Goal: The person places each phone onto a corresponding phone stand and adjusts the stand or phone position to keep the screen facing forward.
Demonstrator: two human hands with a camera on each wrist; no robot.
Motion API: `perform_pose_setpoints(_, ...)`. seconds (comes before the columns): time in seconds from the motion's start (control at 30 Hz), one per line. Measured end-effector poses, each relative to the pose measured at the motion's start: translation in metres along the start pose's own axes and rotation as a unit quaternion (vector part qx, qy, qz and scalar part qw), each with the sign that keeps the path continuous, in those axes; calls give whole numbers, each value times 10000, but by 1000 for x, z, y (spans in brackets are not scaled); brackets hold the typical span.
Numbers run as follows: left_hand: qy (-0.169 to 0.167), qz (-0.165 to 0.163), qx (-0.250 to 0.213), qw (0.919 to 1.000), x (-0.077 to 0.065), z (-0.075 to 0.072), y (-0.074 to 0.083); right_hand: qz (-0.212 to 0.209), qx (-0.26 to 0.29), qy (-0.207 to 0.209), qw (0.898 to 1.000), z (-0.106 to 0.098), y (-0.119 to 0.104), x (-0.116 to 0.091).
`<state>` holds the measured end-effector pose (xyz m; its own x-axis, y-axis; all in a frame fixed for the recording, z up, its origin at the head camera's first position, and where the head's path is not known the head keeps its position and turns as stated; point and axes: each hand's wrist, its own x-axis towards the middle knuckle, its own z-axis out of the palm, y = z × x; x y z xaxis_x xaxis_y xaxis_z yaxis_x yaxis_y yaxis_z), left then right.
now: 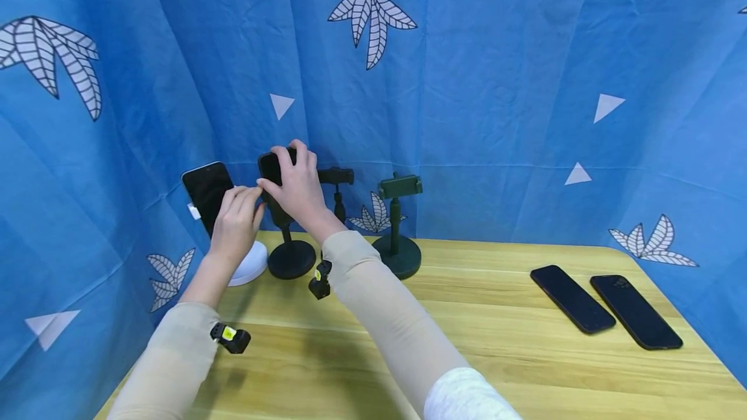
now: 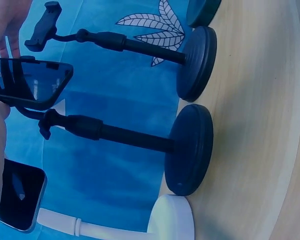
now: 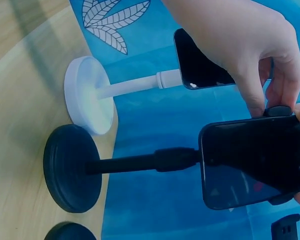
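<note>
A black phone [image 1: 271, 168] stands tilted upright in the holder of a black phone stand [image 1: 292, 260]. My right hand [image 1: 300, 188] grips this phone near its upper part, fingers over the top and far edge, thumb on the near side. My left hand [image 1: 235, 224] pinches the holder's side clamp [image 3: 278, 111] at the phone's left edge, seen most closely in the right wrist view. Just left of it, another phone [image 1: 207, 188] leans on a white stand [image 1: 252, 266], partly hidden behind my left hand and wrist.
Right of the held phone is another black stand with its holder [image 1: 336, 176], partly covered by my right arm. Beside it stands a dark green stand [image 1: 397, 255]. Two dark phones [image 1: 572, 299] lie flat on the wooden table [image 1: 484, 316] at the right. A blue curtain [image 1: 496, 83] hangs behind.
</note>
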<state>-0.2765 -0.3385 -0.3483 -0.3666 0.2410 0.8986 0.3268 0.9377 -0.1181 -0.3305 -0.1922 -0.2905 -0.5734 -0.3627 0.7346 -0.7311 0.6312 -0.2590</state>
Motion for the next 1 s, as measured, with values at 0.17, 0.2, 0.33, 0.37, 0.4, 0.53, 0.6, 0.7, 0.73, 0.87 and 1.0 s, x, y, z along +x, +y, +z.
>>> perform_pose_setpoints(0.17,-6,-32,11,10000,-2,0,0,37,-68,3,10000,1,-3,0)
perform_pose_setpoints(0.2,14,-42,-8,10000,-2,0,0,52,-84,-4,10000,2,-3,1)
perform_pose_setpoints(0.33,72,-68,-80,9999,-1,1,1,163,-133,-32,9998,2,-6,2)
perform_pose_setpoints(0.37,80,-72,-100,9999,-1,1,1,192,-125,-32,9997,2,-6,2)
perform_pose_setpoints(0.4,90,-75,-115,9999,-1,1,1,217,-122,-32,9997,2,-7,3)
perform_pose_setpoints(0.53,90,-56,-186,9998,0,1,2,294,-126,-33,9995,2,-8,3)
perform_pose_setpoints(0.6,76,-36,-205,9998,0,0,1,321,-156,-27,9994,2,-8,3)
perform_pose_setpoints(0.7,11,-20,-228,9997,-2,0,-1,340,-160,-28,9993,3,-8,3)
perform_pose_setpoints(0.73,-4,-17,-229,9997,-3,0,-2,349,-170,-35,9992,3,-8,3)
perform_pose_setpoints(0.87,92,-66,-357,9993,-4,-1,-4,341,-144,-56,9993,4,-7,4)
perform_pose_setpoints(1.0,281,-101,-455,9985,-4,1,-3,345,-50,-45,9994,4,-7,3)
